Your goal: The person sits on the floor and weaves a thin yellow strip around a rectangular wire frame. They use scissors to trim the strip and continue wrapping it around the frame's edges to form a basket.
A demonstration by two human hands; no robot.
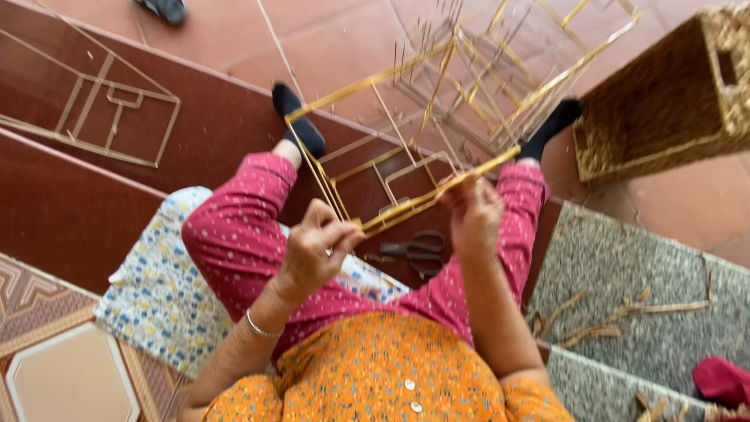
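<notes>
While the wire frame's (437, 117) near bar slants up to the right, left hand (312, 246) pinches its lower end; right hand (473, 207) grips the upper end; both fingers closed.

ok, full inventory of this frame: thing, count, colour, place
wire basket frame: 1, gold, held over the legs
flat wire frame: 1, gold, floor, upper left of view
scissors: 1 pair, dark, between the knees
woven basket: 1, tan, upper right of view
cushion: 1, white with blue and yellow print, under the person
dried fibre strips: several, tan, grey mat at right
red cloth: 1, lower right corner
left hand: grips frame edge
right hand: grips frame edge
</notes>
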